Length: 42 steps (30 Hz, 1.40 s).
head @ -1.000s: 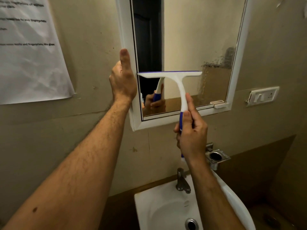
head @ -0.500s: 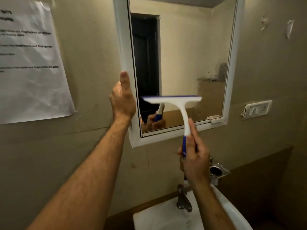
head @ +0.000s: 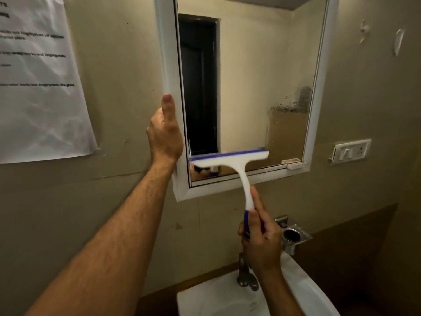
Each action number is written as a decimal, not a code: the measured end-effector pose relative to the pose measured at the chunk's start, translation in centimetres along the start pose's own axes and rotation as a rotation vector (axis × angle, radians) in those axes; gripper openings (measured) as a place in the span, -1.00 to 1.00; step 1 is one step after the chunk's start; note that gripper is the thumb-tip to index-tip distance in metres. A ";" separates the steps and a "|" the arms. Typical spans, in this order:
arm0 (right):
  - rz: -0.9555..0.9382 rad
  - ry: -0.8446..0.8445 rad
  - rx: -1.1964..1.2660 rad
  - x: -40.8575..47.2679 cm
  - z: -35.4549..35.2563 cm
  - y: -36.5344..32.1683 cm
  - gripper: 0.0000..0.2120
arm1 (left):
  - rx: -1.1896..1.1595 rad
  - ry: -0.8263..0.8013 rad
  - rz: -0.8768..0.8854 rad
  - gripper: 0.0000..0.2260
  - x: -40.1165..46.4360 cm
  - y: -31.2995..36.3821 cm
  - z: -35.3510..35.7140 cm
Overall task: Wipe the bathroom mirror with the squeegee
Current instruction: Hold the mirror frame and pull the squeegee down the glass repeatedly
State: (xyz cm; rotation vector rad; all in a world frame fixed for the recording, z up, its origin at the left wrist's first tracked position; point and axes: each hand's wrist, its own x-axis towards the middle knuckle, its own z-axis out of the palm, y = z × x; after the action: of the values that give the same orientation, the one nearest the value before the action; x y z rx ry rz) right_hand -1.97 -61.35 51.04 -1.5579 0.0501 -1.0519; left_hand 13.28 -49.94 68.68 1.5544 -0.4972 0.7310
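A white-framed mirror (head: 250,76) hangs on the beige wall; its glass shows a dark doorway and a smudged, spotted patch at the lower right. My right hand (head: 260,238) grips the blue end of the handle of a white squeegee (head: 230,159), index finger stretched along the white stem. The blade, edged in blue, lies across the glass low on the left side, close above the bottom frame. My left hand (head: 165,131) holds the mirror's left frame edge, thumb pointing up along it.
A white sink (head: 303,293) with a metal tap (head: 246,274) sits below the mirror. A metal holder (head: 293,236) is fixed to the wall at its right. A switch plate (head: 352,151) is right of the mirror, a printed paper sheet (head: 38,76) left.
My right hand has drawn the squeegee down the glass from the middle toward the bottom frame. My left hand has stayed on the frame's left edge.
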 end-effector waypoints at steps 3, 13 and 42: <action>-0.032 -0.011 0.012 2.8 0.3 -2.7 -0.60 | 0.001 0.013 -0.009 -0.55 -0.3 0.7 -0.1; 0.034 -0.039 -0.023 -0.2 -1.4 0.9 -0.59 | -0.009 0.004 -0.005 -0.52 0.0 -0.2 0.0; -0.025 0.005 0.048 1.8 1.8 -2.3 -0.62 | -0.009 -0.015 -0.010 -0.56 0.0 0.4 -0.4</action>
State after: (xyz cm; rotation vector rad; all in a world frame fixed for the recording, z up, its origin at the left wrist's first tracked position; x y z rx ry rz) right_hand -0.88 -60.25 54.11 -1.5159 0.0079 -1.0695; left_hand 12.89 -49.65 68.95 1.5534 -0.5028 0.7095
